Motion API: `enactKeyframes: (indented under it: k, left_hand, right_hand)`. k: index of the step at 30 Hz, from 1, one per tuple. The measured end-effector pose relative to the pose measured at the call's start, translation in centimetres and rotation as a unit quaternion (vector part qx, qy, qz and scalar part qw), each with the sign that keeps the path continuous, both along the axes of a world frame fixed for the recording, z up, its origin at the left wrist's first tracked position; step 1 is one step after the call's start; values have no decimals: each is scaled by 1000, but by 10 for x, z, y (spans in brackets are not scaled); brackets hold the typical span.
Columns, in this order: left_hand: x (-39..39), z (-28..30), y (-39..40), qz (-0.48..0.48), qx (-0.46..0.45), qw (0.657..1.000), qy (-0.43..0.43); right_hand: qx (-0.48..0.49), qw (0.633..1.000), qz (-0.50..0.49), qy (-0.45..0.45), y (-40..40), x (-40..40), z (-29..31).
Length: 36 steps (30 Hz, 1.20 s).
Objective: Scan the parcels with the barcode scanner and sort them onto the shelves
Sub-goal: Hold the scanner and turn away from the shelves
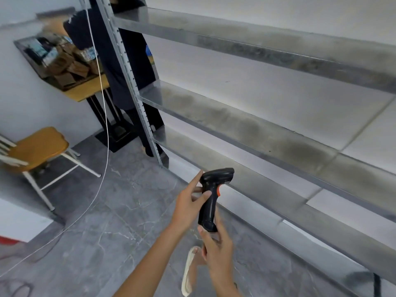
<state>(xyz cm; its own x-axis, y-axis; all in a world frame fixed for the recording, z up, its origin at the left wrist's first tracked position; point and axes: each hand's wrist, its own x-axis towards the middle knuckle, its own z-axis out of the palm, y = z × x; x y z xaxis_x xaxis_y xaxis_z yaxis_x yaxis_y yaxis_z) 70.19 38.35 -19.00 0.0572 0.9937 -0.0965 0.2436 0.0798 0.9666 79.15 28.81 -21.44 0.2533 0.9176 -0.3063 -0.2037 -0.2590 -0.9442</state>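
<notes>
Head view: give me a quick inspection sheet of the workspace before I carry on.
Surface: metal shelves at right, dusty, no parcels on the parts in view.
Job's things: black barcode scanner with orange trigger, held upright in front of the shelves; parcels piled in a tray on a wooden table far left.
Clutter: nothing seen on the shelves.
Grippers: left hand holds the scanner's upper handle, forefinger straight; right hand pinches its base.
Cables: thin white cord hangs down and trails across the floor.
Surroundings: grey tiled floor, wooden chair, another person behind the shelf post.
</notes>
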Motion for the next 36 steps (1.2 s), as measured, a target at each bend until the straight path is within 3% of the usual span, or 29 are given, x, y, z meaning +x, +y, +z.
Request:
enactKeyframes:
  k: [11,17,22,29,36]
  left_hand:
    - [-45,-27,182,-38,-44,997,56]
    - [-63,-65,224,-41,-109,993,24]
    - [-72,-90,270,-121,-160,978,49]
    - [-97,-153,344,-203,-195,956,85]
    - [-104,-257,399,-256,-208,936,126]
  right_hand:
    - [-28,999,-15,-4,171,-58,-32]
    - [-47,998,-35,-15,215,-73,-53]
    - [-93,989,-96,-64,255,-95,-82]
    - [-159,964,-168,-132,307,-140,-155]
    - [-207,949,-207,-112,355,-172,-259]
